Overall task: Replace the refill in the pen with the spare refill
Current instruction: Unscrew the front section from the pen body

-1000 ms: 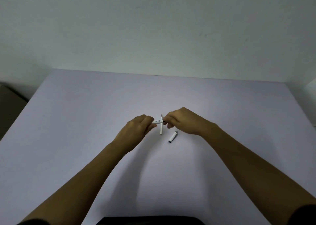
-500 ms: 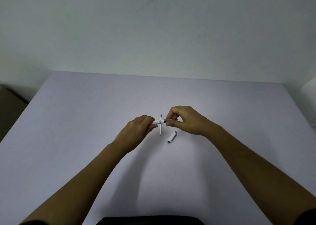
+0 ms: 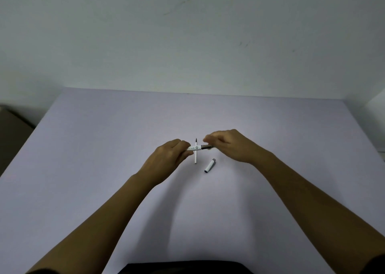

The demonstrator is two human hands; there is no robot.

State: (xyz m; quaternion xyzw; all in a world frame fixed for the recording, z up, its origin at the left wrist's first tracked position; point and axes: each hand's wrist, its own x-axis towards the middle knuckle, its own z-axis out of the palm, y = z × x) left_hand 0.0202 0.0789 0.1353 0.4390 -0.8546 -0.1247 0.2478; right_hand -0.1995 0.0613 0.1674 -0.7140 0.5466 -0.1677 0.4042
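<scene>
My left hand grips the white pen barrel, held level just above the table. My right hand pinches the pen's dark tip section at the barrel's right end; the fingers look blurred. Below the pen, a thin white spare refill with a dark tip lies on the table, pointing away from me. The white pen cap lies on the table to the right of the refill, under my right wrist.
The lilac table ends at a pale wall at the back. A dark floor gap shows past the table's left edge. A white ledge stands at the far right.
My right hand's fingers shifted around the pen's dark front end, and that dark section now shows more between the hands. The left hand, refill and cap stayed put.
</scene>
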